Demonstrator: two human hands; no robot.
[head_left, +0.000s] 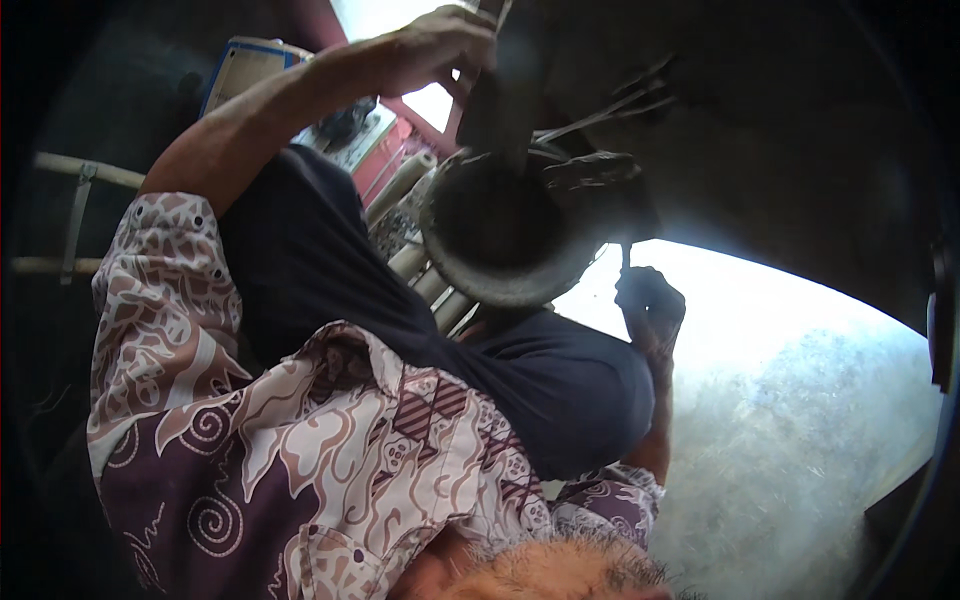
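Note:
My left hand (440,55) reaches up at the top, its fingers curled round a dark, long piece (500,115) that hangs over a round, blackened bowl (515,290); its exact shape is lost in shadow. My right hand (650,300), at the right side of the bowl, is closed round a thin upright handle (626,255). That handle runs up toward a dark, rough-surfaced lump (590,170) at the bowl's upper right rim, whose details I cannot make out. Several thin rods (610,110) stick out behind the bowl.
My bent legs (550,390) lie below the bowl. Pale cylindrical pieces (430,290) sit beside it. A blue-edged board (240,75) and pinkish clutter (390,145) are at upper left, bamboo poles (90,170) at far left. A bright, mottled surface (790,430) spreads at right.

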